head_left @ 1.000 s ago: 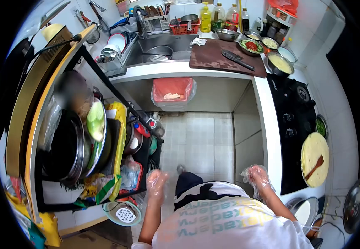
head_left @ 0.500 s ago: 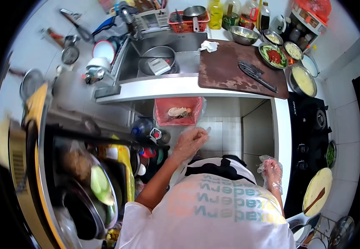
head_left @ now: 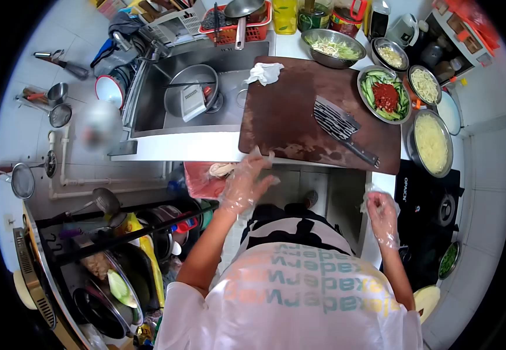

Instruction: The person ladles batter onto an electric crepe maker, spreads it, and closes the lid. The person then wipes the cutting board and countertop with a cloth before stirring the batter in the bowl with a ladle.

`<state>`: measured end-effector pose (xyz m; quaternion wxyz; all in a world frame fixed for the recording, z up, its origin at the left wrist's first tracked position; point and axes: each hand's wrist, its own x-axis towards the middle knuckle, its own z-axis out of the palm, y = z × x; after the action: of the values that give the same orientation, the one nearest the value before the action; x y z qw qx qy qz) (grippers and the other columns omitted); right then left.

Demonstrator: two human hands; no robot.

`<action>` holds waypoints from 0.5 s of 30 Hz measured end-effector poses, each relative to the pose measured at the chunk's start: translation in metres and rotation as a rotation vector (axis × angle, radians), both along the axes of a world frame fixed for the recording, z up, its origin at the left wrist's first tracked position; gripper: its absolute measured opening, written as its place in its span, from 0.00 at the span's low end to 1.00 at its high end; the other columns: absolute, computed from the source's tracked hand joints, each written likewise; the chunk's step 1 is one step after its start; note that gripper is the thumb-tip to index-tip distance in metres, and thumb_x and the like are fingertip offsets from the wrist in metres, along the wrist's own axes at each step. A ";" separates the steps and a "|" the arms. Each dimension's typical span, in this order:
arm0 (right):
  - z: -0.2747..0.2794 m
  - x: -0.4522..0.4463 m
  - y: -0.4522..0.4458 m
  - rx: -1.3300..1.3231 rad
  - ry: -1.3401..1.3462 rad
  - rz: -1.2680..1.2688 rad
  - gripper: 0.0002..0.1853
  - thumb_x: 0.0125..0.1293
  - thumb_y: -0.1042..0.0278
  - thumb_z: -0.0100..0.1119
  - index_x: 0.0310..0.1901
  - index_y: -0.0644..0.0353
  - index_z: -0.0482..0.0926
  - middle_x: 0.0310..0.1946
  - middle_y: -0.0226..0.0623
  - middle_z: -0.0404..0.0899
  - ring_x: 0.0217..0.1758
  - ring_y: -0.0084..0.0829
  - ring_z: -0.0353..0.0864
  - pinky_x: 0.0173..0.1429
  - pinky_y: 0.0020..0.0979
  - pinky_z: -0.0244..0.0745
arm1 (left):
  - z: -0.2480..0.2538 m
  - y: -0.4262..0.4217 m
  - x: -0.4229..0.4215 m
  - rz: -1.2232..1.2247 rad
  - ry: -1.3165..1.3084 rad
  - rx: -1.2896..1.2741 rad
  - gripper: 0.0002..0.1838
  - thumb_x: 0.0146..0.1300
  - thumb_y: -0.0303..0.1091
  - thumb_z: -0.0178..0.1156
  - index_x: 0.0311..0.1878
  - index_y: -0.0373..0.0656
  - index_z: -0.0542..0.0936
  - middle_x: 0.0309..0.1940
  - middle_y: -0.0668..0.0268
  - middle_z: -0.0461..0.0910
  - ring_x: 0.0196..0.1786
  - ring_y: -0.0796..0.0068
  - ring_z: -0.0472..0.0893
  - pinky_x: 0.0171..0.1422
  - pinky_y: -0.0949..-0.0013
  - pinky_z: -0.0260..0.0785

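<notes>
My left hand (head_left: 247, 181), in a clear plastic glove, is raised near the front edge of the brown cutting board (head_left: 288, 116), beside the red-lined bin (head_left: 201, 182). Its fingers are spread and hold nothing. By the counter edge near the stove, my right hand (head_left: 383, 216) wears another clear glove, with loose plastic bunched at the fingertips. Those fingers are curled, and whatever may be inside them is hidden. On the board lie a knife (head_left: 355, 149) with dark strips along its blade and a crumpled white cloth (head_left: 264, 73).
Bowls of cucumber slices with red paste (head_left: 386, 96), pale shreds (head_left: 431, 143) and green-white shreds (head_left: 334, 48) line the counter. The sink (head_left: 145, 108) holds a metal basin (head_left: 174, 96). A black stove (head_left: 422, 221) stands at right, a loaded rack (head_left: 148, 230) at left.
My left hand has risen toward the board and its fingers have spread. The right hand stays low at the counter edge, still curled. The view has tilted, bringing the board closer.
</notes>
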<state>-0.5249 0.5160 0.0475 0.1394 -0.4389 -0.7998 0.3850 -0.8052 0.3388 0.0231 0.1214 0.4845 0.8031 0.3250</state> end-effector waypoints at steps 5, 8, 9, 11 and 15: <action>-0.006 -0.049 0.063 0.333 -0.081 0.332 0.18 0.47 0.75 0.57 0.43 0.62 0.73 0.41 0.44 0.71 0.47 0.45 0.69 0.51 0.38 0.64 | -0.004 0.068 -0.041 0.150 -0.215 0.056 0.21 0.49 0.39 0.63 0.47 0.43 0.74 0.51 0.53 0.67 0.53 0.54 0.68 0.56 0.61 0.62; -0.028 -0.071 0.091 0.411 -0.145 0.410 0.24 0.45 0.73 0.59 0.49 0.61 0.69 0.44 0.45 0.69 0.49 0.46 0.68 0.52 0.39 0.63 | -0.009 0.108 -0.087 0.176 0.019 0.006 0.24 0.50 0.39 0.62 0.52 0.44 0.72 0.56 0.46 0.62 0.55 0.52 0.67 0.58 0.62 0.61; -0.035 -0.078 0.096 0.445 -0.163 0.427 0.26 0.46 0.72 0.59 0.50 0.60 0.67 0.46 0.45 0.69 0.49 0.46 0.68 0.52 0.39 0.64 | -0.014 0.120 -0.105 0.180 0.083 -0.023 0.26 0.50 0.40 0.62 0.53 0.45 0.71 0.57 0.44 0.61 0.56 0.50 0.66 0.59 0.61 0.60; -0.049 -0.087 0.097 0.433 -0.247 0.426 0.28 0.46 0.72 0.59 0.53 0.59 0.65 0.48 0.46 0.68 0.49 0.46 0.68 0.53 0.39 0.64 | -0.034 0.146 -0.135 0.240 0.253 -0.121 0.28 0.50 0.40 0.62 0.57 0.49 0.68 0.59 0.43 0.58 0.59 0.47 0.62 0.62 0.58 0.56; -0.057 -0.113 0.099 0.380 -0.410 0.401 0.28 0.45 0.73 0.58 0.52 0.58 0.64 0.47 0.46 0.68 0.48 0.46 0.69 0.51 0.41 0.66 | -0.078 0.181 -0.177 0.202 0.278 -0.193 0.29 0.46 0.36 0.62 0.56 0.51 0.68 0.53 0.49 0.66 0.55 0.49 0.66 0.58 0.57 0.60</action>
<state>-0.6377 0.6147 -0.0091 -0.0234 -0.3076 -0.9389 0.1526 -0.9825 0.5197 -0.0550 0.0218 0.4278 0.8841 0.1869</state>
